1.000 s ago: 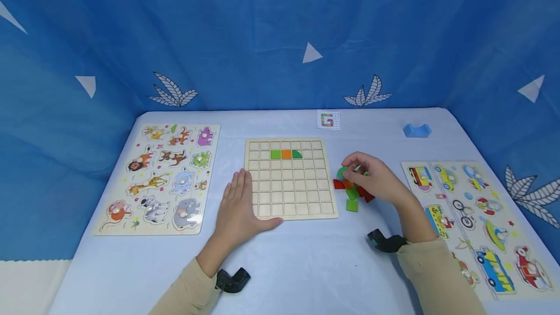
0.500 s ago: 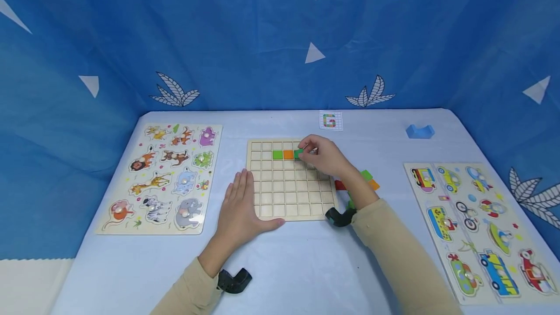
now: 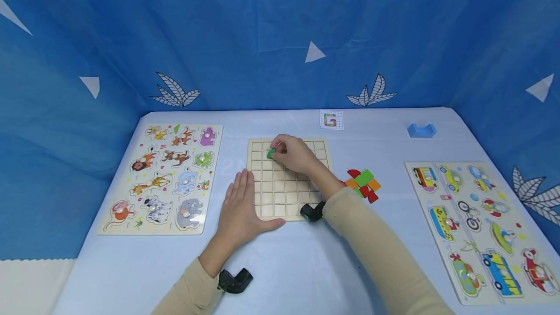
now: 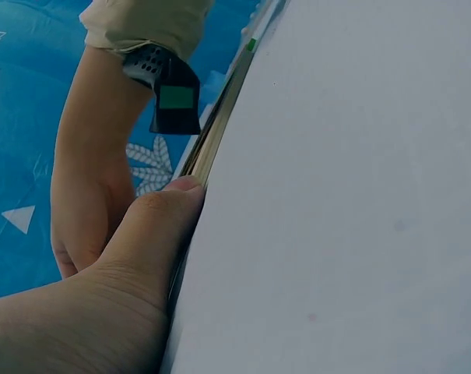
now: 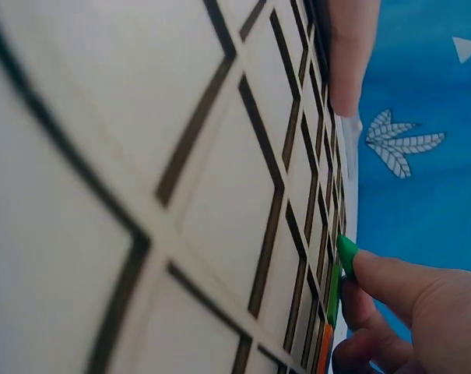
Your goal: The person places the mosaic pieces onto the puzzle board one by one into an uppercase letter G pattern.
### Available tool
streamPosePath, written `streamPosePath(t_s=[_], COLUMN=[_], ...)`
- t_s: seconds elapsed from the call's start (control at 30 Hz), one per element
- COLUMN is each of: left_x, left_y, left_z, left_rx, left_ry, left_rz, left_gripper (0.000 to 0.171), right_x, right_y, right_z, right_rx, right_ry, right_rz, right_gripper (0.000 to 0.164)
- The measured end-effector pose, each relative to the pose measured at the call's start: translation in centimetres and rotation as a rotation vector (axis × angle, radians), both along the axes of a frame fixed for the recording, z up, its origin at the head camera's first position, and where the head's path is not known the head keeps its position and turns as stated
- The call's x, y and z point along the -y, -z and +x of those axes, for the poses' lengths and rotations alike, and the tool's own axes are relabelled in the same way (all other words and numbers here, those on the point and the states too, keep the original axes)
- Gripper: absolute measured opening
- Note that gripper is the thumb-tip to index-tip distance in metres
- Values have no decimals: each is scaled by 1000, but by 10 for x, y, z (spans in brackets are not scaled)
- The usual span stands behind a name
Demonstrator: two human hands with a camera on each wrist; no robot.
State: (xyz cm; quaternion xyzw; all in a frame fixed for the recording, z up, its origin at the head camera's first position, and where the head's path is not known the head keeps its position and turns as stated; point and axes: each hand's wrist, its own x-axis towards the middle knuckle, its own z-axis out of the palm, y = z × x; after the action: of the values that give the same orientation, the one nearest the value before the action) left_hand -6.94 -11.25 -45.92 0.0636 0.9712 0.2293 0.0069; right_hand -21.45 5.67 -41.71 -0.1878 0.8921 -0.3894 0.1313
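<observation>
My left hand (image 3: pixel 239 208) lies flat at the near left corner of the wooden grid board (image 3: pixel 280 212), fingers along its left side, thumb along its near edge. In the left wrist view the thumb (image 4: pixel 153 226) presses on that edge. My right hand (image 3: pixel 297 154) pinches a dark green tile (image 3: pixel 271 153) between thumb and fingertips over the board's upper left cells. In the right wrist view this green tile (image 5: pixel 346 253) is tilted at the grid surface. Beside it lie a light green tile (image 5: pixel 334 294) and an orange tile (image 5: pixel 325 349), set in cells; the hand hides them in the head view.
Loose red, orange and green tiles (image 3: pixel 363 177) lie in a pile right of the board. Behind stand a small pattern card (image 3: pixel 331 120) and a blue block (image 3: pixel 422 131). An animal puzzle (image 3: pixel 153 230) lies left, a vehicle puzzle (image 3: pixel 477 300) right.
My right hand has moved from the tile pile to the board, then left along the tile row, carrying the green tile. The left hand has stayed in place.
</observation>
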Motion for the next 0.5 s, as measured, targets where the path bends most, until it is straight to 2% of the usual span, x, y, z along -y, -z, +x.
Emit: streamPosePath(t_s=[0.3, 0.5], left_x=[0, 1], left_y=[0, 3], left_z=[-1, -1], left_rx=[7, 1], left_ry=[3, 2], left_rz=[9, 10], left_gripper=[143, 144], right_x=[14, 13], right_y=[1, 0], right_z=[1, 2], right_rx=[-79, -94], right_ry=[-16, -31], right_rz=[108, 162], right_gripper=[9, 15])
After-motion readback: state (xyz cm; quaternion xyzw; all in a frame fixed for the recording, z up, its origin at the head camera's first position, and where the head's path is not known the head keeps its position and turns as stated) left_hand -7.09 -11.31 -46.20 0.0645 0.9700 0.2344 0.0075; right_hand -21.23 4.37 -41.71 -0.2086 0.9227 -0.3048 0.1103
